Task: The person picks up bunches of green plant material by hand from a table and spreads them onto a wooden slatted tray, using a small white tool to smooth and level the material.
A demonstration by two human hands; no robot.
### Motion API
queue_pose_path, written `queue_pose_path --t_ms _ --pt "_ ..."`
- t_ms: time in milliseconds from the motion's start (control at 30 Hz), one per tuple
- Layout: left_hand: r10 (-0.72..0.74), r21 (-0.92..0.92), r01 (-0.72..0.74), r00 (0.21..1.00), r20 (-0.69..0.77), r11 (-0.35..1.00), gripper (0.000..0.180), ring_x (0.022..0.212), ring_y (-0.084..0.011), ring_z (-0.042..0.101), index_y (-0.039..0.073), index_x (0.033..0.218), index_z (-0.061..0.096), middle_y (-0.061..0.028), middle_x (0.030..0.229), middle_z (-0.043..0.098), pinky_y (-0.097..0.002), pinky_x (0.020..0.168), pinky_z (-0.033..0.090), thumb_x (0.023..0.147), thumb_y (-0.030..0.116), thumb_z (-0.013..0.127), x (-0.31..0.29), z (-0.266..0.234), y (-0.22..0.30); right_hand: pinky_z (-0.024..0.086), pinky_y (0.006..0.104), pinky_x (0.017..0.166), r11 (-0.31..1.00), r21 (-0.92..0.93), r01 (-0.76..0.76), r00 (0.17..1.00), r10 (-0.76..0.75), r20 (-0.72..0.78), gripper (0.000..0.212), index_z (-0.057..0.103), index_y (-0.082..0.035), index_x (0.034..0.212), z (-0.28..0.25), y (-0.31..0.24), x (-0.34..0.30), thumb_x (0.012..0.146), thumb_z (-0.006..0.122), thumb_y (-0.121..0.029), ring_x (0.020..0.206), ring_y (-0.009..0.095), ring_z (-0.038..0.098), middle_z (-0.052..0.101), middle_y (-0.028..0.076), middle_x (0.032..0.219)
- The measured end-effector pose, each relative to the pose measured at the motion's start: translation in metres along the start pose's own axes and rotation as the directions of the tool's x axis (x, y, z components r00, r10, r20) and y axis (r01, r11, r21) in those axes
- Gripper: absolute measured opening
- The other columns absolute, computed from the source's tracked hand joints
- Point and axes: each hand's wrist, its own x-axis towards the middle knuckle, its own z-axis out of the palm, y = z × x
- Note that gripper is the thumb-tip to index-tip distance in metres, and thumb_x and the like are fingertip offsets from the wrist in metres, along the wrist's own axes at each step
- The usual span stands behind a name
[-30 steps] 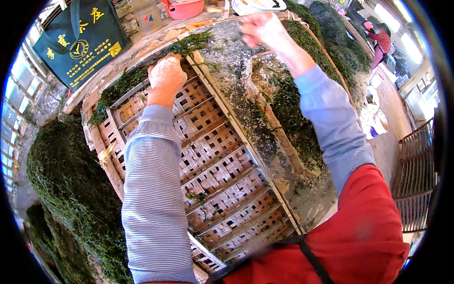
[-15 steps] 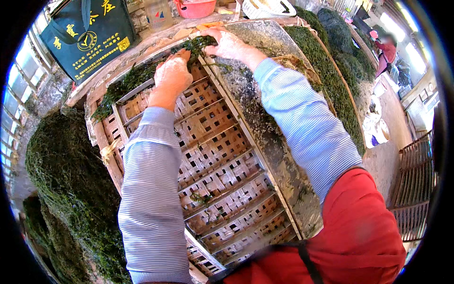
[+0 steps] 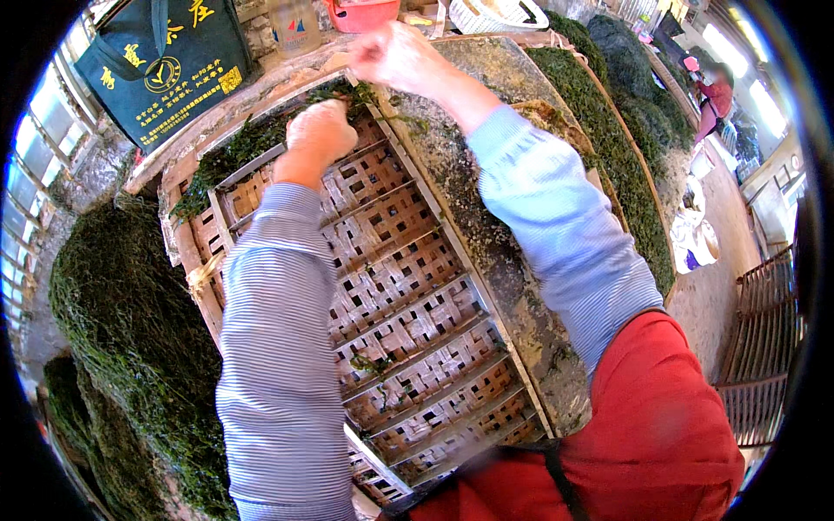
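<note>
Lying at the far end of a woven bamboo tray (image 3: 408, 286), a strip of dark green seaweed (image 3: 261, 139) runs along the tray's far edge from the left corner toward the middle. The left hand (image 3: 320, 130) rests on this strip, fingers curled down into the strands in a loose clench; whether any strands are actually pinched inside cannot be told from this angle. The right hand (image 3: 395, 56) is raised just beyond the far edge of the tray, blurred, fingers drawn together; a few thin strands (image 3: 360, 91) hang near it, but a firm grip on them cannot be confirmed. Both forearms wear striped blue sleeves.

The tray is a lattice of pale bamboo strips with open square gaps, mostly bare; small scraps of seaweed (image 3: 373, 365) cling to the slats nearer the person. Directly to its right lies a second tray (image 3: 512, 260) coated with a thin, grey-green dried layer. Farther right, stacked trays (image 3: 625, 174) carry a thicker dark green layer.

To the left of the bare tray sits a large heap of loose seaweed (image 3: 122, 330), touching the tray's left frame. At the far left stands a dark green bag (image 3: 165, 61) with yellow print. A red basin (image 3: 365, 13) and a white basket (image 3: 499, 13) sit at the far edge. Another person in red (image 3: 717, 91) stands far right.
</note>
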Motion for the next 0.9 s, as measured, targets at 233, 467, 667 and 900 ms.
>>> queue_pose_path --t_ms 233,467,667,900 --pt "-0.259 -0.489 0.063 0.902 -0.345 0.870 0.022 0.078 -0.0266 0.064 0.011 0.082 0.070 -0.0158 0.084 0.065 -0.0336 0.074 0.049 0.069 0.009 0.053 -0.006 -0.016 -0.060 0.050 0.0396 0.070 0.992 -0.125 0.025 0.999 -0.031 -0.045 0.021 0.058 -0.005 0.092 0.019 0.032 -0.087 0.073 0.060 -0.014 0.079 0.027 0.060 0.058 0.014 0.070" --pt "-0.048 -0.151 -0.027 0.881 -0.470 0.988 0.023 0.083 -0.0318 0.062 0.011 0.086 0.069 -0.0168 0.084 0.065 -0.0391 0.077 0.048 0.070 0.010 0.053 -0.028 -0.026 -0.059 0.049 0.0314 0.054 0.978 0.205 -0.028 0.997 0.013 0.076 0.005 0.056 -0.005 0.070 0.012 0.028 -0.036 0.073 0.053 -0.001 0.059 0.017 0.059 0.058 0.008 0.062" --pt "0.131 0.014 -0.138 0.896 -0.424 0.990 0.039 0.107 -0.0276 0.051 0.005 0.103 0.060 -0.0117 0.113 0.056 -0.0348 0.090 0.041 0.066 0.000 0.049 -0.056 0.010 -0.091 0.053 0.0280 0.063 0.578 0.806 -0.129 0.988 0.147 0.052 0.015 0.061 -0.005 0.095 0.020 -0.017 0.010 0.081 0.057 -0.006 0.068 0.012 0.061 0.062 0.006 0.072" --pt "0.072 0.125 0.002 0.806 -0.587 0.992 0.036 0.100 -0.0314 0.051 0.005 0.100 0.061 -0.0101 0.105 0.056 -0.0395 0.087 0.041 0.066 0.002 0.050 -0.073 0.002 -0.075 0.048 0.0369 0.077 0.866 -0.492 0.085 0.982 -0.158 -0.108 0.055 0.044 -0.005 0.123 0.051 -0.015 -0.038 0.073 0.061 -0.022 0.090 0.034 0.055 0.047 0.023 0.109"
